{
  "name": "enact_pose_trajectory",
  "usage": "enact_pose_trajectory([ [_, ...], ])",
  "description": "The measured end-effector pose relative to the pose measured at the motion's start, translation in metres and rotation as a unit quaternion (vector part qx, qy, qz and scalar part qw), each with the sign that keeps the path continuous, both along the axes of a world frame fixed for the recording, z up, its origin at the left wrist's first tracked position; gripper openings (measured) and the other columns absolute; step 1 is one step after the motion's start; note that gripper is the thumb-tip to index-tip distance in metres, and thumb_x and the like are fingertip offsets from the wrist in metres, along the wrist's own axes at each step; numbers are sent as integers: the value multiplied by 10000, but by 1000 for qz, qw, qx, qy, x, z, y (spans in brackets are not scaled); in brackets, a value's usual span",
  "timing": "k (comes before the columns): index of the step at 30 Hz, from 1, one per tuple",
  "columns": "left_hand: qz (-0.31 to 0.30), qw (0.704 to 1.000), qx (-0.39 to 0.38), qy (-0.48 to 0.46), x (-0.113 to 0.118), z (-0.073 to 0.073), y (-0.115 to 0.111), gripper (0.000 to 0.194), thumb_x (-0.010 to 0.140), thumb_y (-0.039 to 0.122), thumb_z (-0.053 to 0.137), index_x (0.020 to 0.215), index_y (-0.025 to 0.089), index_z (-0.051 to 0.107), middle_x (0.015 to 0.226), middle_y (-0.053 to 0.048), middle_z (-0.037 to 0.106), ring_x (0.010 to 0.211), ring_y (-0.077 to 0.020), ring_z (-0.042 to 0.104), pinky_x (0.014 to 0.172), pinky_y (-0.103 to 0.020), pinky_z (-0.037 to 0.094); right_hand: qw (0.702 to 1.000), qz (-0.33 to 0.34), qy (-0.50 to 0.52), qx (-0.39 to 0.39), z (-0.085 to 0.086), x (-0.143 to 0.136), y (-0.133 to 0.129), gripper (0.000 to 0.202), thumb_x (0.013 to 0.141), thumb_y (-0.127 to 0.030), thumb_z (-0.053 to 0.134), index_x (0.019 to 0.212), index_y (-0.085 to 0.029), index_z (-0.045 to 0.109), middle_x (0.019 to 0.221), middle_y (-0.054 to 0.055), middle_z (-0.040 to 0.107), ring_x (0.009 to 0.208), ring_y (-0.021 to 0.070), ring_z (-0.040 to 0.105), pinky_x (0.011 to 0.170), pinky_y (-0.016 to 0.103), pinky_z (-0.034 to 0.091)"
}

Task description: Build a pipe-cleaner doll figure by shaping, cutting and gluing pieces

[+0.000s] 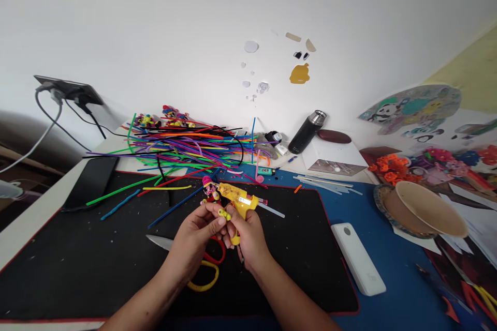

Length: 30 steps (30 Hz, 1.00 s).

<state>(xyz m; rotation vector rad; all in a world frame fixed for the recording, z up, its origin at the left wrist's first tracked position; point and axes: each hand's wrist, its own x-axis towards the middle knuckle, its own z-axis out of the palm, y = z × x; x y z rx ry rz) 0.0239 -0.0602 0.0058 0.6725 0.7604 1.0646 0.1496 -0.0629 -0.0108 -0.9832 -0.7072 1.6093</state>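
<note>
A small yellow-green curled pipe-cleaner piece (224, 214) is pinched between the fingertips of my left hand (196, 230) and my right hand (248, 230). Both hands are closed around it, with some fingers hidden. Just beyond them is a yellow glue gun (237, 197) with a glue stick (272, 210) sticking out of its back; my right hand overlaps its handle. Beside its nozzle, a small pipe-cleaner figure (209, 186) shows pink, red and yellow parts. Scissors (206, 275) with red and yellow handles lie partly under my left wrist.
A heap of coloured pipe cleaners (190, 147) stretches along the back, with loose ones on the black mat (97, 264). A phone (91, 181) lies left, a white power bank (359, 258) right. Behind stand a black flask (306, 132) and white box (334, 158); a bowl (430, 209) sits far right.
</note>
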Motion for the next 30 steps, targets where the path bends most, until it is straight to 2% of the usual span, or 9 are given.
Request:
enact_pose_trajectory([
  [3, 26, 999, -33, 2, -4, 0, 1, 400, 692, 391, 1020, 843, 165, 726, 654, -18, 710, 564, -160, 653, 545, -260, 551, 1000, 2, -2, 4, 0, 3, 0, 670, 829, -724, 801, 536, -191, 521, 459, -41, 494, 349, 76, 464, 404, 228, 337],
  [6, 70, 996, -60, 6, -12, 0, 5, 448, 628, 405, 1052, 842, 165, 740, 648, 2, 672, 584, -120, 596, 555, -209, 498, 1000, -15, -3, 1, 3, 10, 0, 583, 814, -721, 829, 777, -159, 679, 464, -81, 475, 345, 86, 461, 391, 217, 300],
  [9, 94, 993, -74, 1, -20, 1, 10, 464, 599, 414, 1062, 795, 167, 722, 627, 4, 648, 583, -112, 561, 561, -201, 471, 1000, -18, -17, 13, 8, 17, -2, 588, 826, -714, 831, 903, -145, 701, 470, -92, 482, 348, 86, 464, 408, 213, 308],
  [16, 148, 986, -71, -35, -36, 2, 18, 440, 611, 353, 1058, 768, 146, 703, 696, 3, 635, 588, -99, 536, 531, -195, 461, 996, 31, -79, 38, 11, 19, -10, 620, 841, -762, 786, 848, -152, 678, 433, -92, 458, 335, 92, 466, 404, 213, 300],
  [22, 145, 986, -60, -50, -40, 3, 18, 378, 684, 302, 1021, 783, 134, 697, 695, -2, 624, 585, -98, 529, 544, -195, 480, 989, 42, -137, 40, 14, 15, -13, 663, 848, -819, 724, 718, -175, 632, 394, -69, 459, 337, 98, 460, 407, 224, 310],
  [30, 139, 988, -52, -47, -40, 5, 15, 385, 692, 333, 1020, 782, 134, 703, 699, 0, 621, 585, -96, 529, 550, -195, 482, 983, 53, -174, 41, 18, 13, -14, 717, 833, -865, 690, 571, -214, 541, 384, -53, 427, 331, 95, 425, 400, 233, 322],
])
